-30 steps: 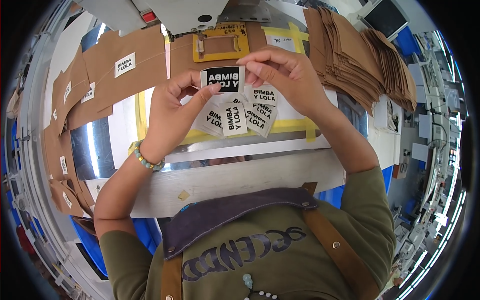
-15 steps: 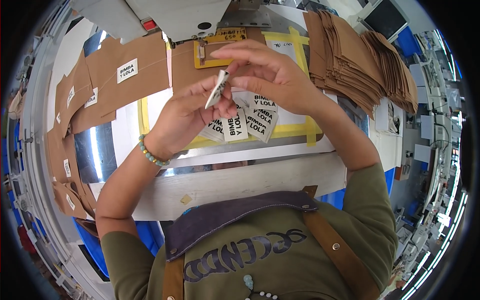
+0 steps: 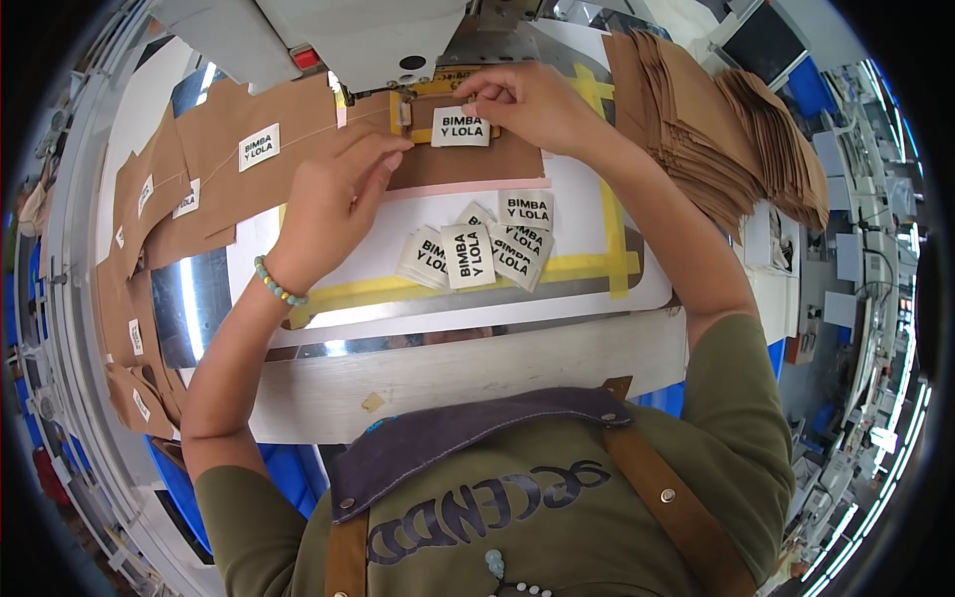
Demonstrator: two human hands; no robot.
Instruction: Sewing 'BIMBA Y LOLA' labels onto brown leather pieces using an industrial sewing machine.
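My right hand (image 3: 537, 104) pinches a white printed label (image 3: 461, 127) by its upper right part, fingers curled. The label lies over the lower edge of a yellow frame (image 3: 423, 136) on a brown panel (image 3: 448, 170), under the sewing machine head (image 3: 373, 40). To the left, my left hand (image 3: 333, 194) is open, its fingers stretched over the panel near the frame's lower left corner and its thumb apart. Several loose white labels (image 3: 470, 256) overlap in a small pile nearer me on the white, yellow-taped board (image 3: 567, 199).
A chain of brown panels (image 3: 214, 124) bearing white labels, linked by thread, runs left and hangs over the table's left side. Stacked brown pieces (image 3: 676, 124) stand at the back right, near a dark screen (image 3: 764, 45). The pale table edge (image 3: 477, 363) is close to me.
My right hand has moved forward and set the label flat at the yellow frame. My left hand has let go of the label and shifted left, palm down.
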